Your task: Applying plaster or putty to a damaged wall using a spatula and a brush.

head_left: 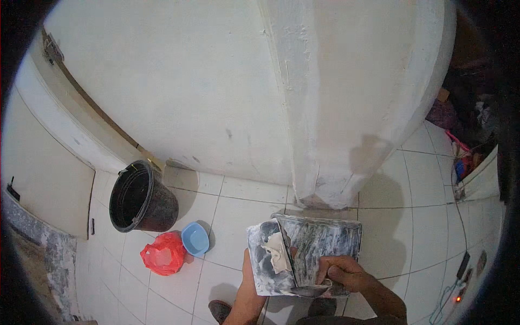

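White-tiled floor (173,295) is lying below | putty lump (277,254) is resting on smeared board (259,277), left of bent-fingered right hand (342,272), nearer mostly hidden left hand (247,273), long axis running away from body | both grips: cannot tell

The board (260,279) seemingly hides most left fingers (294,251).

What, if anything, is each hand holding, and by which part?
The left hand, mostly hidden, seems to hold the smeared board from beneath, by its left side. The right hand is curled, but exactly what it grips cannot be told.
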### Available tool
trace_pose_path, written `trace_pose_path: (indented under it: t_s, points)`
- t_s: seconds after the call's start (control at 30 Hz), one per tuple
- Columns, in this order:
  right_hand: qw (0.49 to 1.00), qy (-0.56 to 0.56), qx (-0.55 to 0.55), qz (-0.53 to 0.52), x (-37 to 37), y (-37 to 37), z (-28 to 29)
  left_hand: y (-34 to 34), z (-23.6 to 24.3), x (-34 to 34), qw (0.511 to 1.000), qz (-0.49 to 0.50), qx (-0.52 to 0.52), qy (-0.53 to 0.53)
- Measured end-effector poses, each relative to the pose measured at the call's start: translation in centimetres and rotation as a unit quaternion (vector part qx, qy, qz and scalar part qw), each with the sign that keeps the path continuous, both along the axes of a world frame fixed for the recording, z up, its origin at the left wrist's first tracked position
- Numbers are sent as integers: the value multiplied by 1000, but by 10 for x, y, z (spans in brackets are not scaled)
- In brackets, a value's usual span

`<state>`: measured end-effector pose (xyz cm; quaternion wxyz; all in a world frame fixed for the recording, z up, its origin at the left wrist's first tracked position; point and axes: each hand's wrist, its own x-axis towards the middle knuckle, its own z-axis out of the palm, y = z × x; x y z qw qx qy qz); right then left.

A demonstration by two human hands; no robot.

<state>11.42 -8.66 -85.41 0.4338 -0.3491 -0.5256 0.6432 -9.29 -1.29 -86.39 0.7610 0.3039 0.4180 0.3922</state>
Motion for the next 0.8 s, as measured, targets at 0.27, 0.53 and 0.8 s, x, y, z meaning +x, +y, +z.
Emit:
trace_pose_path:
  t_s: [0.27, 0.53, 0.8]
  points:
    - [996, 23, 7, -85, 0, 30, 3, -4, -26, -4, 959, 78, -91, -257]
    - [948, -167, 210, -171, -13, 38, -8, -5, 0, 3, 997, 35, 73, -16]
    - [940, -209, 193, -190, 11, 11, -28, -2, -2, 4, 996, 81, -26, -40]
